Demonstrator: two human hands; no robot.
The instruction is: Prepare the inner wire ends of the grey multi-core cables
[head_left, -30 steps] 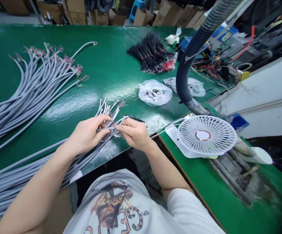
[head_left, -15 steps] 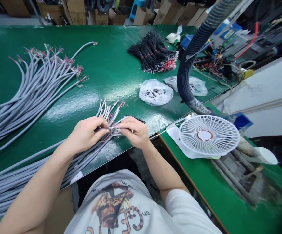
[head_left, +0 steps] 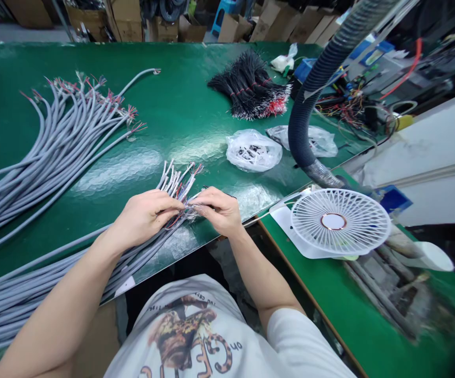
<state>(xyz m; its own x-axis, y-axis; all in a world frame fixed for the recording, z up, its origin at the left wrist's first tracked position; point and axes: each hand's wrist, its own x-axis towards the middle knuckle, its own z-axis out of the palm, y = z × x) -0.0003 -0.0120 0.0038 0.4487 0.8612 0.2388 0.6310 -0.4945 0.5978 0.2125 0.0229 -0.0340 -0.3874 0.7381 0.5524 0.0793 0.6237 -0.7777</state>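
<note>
My left hand point(head_left: 153, 214) pinches the end of a grey cable near the table's front edge. Close beside it, my right hand point(head_left: 218, 209) is closed on the stripped wires at that cable's end; the fingertips hide just what they grip. Under and behind both hands lies a bundle of grey cables point(head_left: 133, 262), running off to the lower left. Its stripped ends point(head_left: 176, 178) show white, red and dark wires just beyond my fingers. A dark, slim object partly shows behind my right hand, too hidden to name.
A second bundle of grey cables point(head_left: 70, 131) lies at the left. Black wires point(head_left: 251, 86) in tied bunches and a plastic bag of small parts point(head_left: 254, 151) sit farther back. A ribbed black hose point(head_left: 304, 115) comes down at the right, near a white fan point(head_left: 339, 223).
My left hand has moved slightly right, closer to my right hand, at the cable end. The whole view has shifted a little; the bundles lie as before.
</note>
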